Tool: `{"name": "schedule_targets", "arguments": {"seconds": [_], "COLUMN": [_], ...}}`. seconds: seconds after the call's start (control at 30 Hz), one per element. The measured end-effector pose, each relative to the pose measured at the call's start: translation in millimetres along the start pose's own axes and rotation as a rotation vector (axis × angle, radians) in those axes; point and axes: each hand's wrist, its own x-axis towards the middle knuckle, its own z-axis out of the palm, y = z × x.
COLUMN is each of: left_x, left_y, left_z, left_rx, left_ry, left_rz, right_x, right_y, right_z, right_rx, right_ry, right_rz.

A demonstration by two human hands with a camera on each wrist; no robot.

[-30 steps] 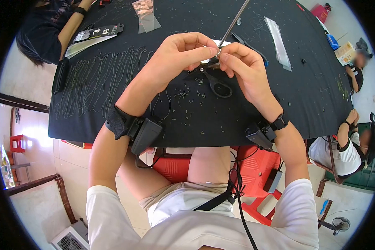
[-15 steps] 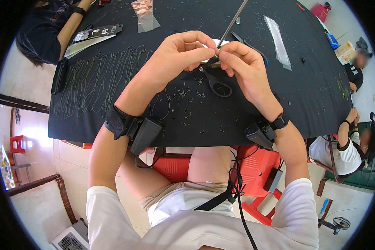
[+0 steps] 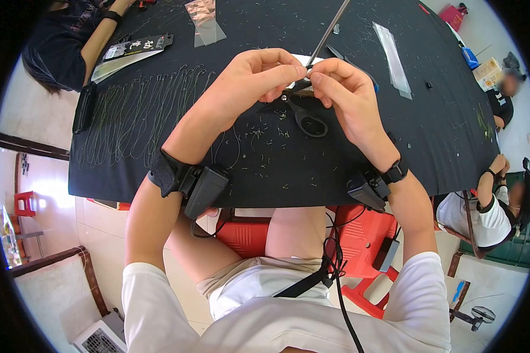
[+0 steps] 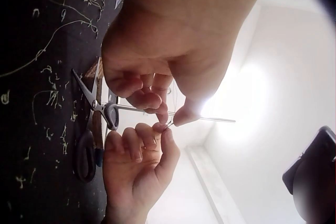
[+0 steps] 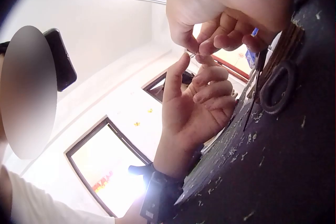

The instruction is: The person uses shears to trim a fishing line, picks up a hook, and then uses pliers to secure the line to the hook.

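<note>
In the head view my left hand [image 3: 241, 85] and right hand [image 3: 350, 97] meet above the far middle of the black table. Thumb and forefinger of each pinch a tiny, thin, shiny piece [image 4: 168, 124], mostly hidden by the fingertips; its exact kind I cannot tell. A fine thread rises beside the left fingers in the left wrist view. Just behind the fingertips a thin metal rod [image 3: 330, 32] slants upward. Below the hands lie black-handled scissors [image 3: 299, 113], blades pointing left, partly over a wooden-edged block [image 4: 97, 129].
Many fine looped lines [image 3: 141, 112] lie in rows at left, beside a black-and-white package [image 3: 138, 47]. Short clippings are scattered near the scissors. Clear plastic sleeves [image 3: 393, 62] and a second dark tool [image 3: 350, 62] lie at right. Other people sit at the table's edges.
The hands stay together at almost the same spot. The left fingers shift slightly, and less of the shiny piece shows between the fingertips than a second ago.
</note>
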Motion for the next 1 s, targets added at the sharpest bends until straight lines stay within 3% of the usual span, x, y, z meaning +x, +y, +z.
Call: {"name": "schedule_targets", "arguments": {"seconds": [1.0], "left_x": [0.4], "left_y": [-2.5], "left_z": [-1.8], "left_rx": [-0.055], "left_ry": [-0.025], "left_rz": [-0.031], "right_x": [0.5], "right_y": [1.2], "right_z": [0.6], "right_rx": [-0.037], "right_ry": [0.035], "right_rz": [-0.01]}}
